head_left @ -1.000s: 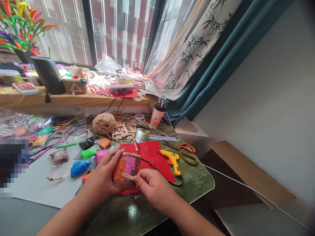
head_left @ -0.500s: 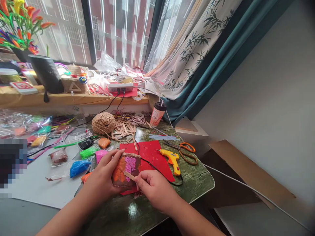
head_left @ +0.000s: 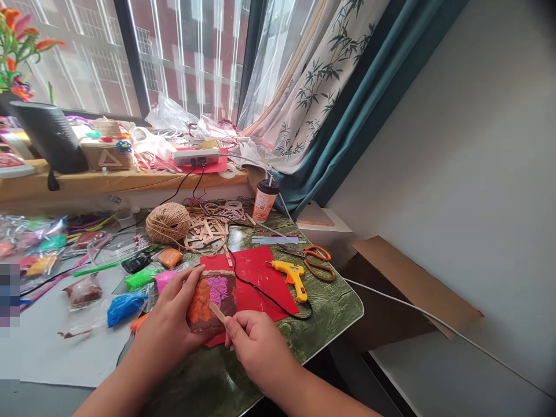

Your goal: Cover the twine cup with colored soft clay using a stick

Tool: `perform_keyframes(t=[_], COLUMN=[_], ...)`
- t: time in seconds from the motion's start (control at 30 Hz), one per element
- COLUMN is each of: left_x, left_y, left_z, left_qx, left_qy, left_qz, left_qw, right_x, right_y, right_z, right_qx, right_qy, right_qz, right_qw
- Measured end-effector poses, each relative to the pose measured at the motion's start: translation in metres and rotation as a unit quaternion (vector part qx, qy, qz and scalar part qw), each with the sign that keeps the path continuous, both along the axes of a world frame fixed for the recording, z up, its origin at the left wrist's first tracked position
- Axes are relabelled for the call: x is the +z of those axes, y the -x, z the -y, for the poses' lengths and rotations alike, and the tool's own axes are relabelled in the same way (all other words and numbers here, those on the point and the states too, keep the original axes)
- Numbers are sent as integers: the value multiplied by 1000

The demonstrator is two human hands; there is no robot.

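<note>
My left hand [head_left: 167, 327] grips a small brown plaque [head_left: 211, 300] covered with orange and pink clay, fingers curled along its left edge. My right hand [head_left: 254, 347] is closed in a pinch on a wooden craft stick [head_left: 216, 313], whose tip rests on the clay surface. Both hands hover over the front of the green table [head_left: 334, 318], partly above a red paper sheet [head_left: 256, 278].
A yellow glue gun [head_left: 293, 277] and orange scissors [head_left: 319, 262] lie to the right. A twine ball [head_left: 167, 223], loose craft sticks [head_left: 206, 230], a cup [head_left: 264, 200] and bags of coloured clay [head_left: 124, 304] crowd the back and left. A cluttered window ledge [head_left: 108, 179] lies beyond.
The view has swung right and slightly up, so everything sits further left. The stick's tip has shifted a little left and upward across the clay; both hands keep their hold.
</note>
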State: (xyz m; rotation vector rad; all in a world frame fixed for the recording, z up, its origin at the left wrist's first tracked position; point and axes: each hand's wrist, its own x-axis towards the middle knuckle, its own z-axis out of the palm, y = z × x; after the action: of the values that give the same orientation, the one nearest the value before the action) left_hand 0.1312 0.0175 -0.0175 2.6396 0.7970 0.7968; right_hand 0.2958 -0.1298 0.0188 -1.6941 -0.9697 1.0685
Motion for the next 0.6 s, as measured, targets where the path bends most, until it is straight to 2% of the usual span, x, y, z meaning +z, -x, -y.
perform_keyframes(t=[0.17,0.4,0.53,0.6], left_x=[-5,-1,-1,-3], left_y=[2,0,-1,-2], left_z=[-4,2,1,-1], left_qx=[12,52,46,52], left_qy=[0,3,-4,2], left_qz=[-14,-13,-11,-11], left_qw=[1000,999,999,999], right_x=[-7,-6,-6,-8], right_y=[16,34,36,36], right_z=[-2,-9,-9,-5], right_qx=[-38,-93,-70,-76], right_qy=[-5,-8,-13,-40], right_qz=[-82,-160,-188,-190], right_qw=[996,983,980,978])
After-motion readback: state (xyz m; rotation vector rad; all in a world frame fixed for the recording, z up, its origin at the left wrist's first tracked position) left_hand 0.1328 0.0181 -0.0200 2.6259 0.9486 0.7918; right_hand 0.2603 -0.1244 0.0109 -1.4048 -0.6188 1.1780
